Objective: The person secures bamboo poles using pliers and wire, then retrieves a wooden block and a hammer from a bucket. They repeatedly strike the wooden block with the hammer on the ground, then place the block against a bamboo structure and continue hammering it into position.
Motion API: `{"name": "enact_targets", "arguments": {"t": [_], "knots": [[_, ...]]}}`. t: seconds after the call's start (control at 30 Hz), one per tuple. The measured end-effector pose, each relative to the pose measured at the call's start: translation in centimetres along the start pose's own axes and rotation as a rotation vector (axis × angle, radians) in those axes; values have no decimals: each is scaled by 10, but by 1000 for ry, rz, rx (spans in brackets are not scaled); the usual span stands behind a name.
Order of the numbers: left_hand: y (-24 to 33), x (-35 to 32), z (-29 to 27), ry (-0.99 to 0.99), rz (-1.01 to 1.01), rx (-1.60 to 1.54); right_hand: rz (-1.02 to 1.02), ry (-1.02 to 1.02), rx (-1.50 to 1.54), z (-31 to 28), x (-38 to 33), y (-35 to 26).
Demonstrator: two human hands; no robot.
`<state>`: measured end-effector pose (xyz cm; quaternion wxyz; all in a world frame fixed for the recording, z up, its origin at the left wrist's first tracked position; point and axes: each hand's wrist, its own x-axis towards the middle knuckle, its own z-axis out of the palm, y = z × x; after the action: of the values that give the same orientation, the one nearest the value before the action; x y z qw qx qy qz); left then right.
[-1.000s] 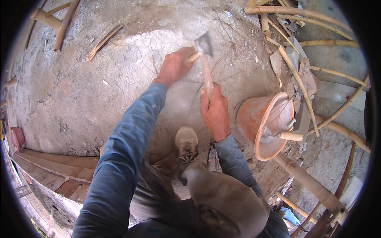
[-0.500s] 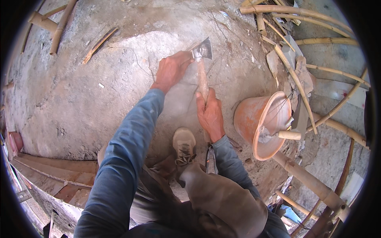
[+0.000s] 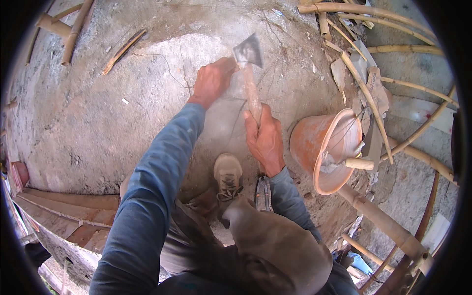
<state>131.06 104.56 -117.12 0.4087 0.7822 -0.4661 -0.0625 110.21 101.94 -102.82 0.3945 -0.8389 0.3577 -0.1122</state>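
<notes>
My right hand (image 3: pixel 265 142) is wrapped round the wooden handle of a hatchet (image 3: pixel 251 91). Its wide, flared metal head points away from me and is smeared by motion. Just left of the head, my left hand (image 3: pixel 212 82) is closed with its fingertips pressed together. What those fingers pinch, if anything, is too small or hidden to name. Both hands are over the grey, dusty concrete surface (image 3: pixel 123 142). Beside my right forearm lies a metal hand tool with two grips (image 3: pixel 262 193), like pincers, partly covered by my leg and sleeve.
An orange bucket (image 3: pixel 305 142) leans to the right, with pale material and a wooden-handled tool (image 3: pixel 359 163) at its mouth. Bamboo poles (image 3: pixel 366 93) crowd the right side. A split bamboo piece (image 3: pixel 123 52) lies far left. My shoe (image 3: pixel 228 172) stands between my arms.
The hatchet head has moved slightly up and away, and my right hand has shifted a little to the right with the handle. My left hand stays nearly in place, a touch higher.
</notes>
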Motion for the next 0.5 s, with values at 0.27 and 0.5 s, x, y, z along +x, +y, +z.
{"name": "enact_targets", "arguments": {"t": [0.27, 0.5], "knots": [[11, 5, 1, -4, -65, -11, 28, 73, -66, 18, -6, 35], [7, -2, -3, 27, -94, -17, -149, 237, 161, 16, -3, 15]]}}
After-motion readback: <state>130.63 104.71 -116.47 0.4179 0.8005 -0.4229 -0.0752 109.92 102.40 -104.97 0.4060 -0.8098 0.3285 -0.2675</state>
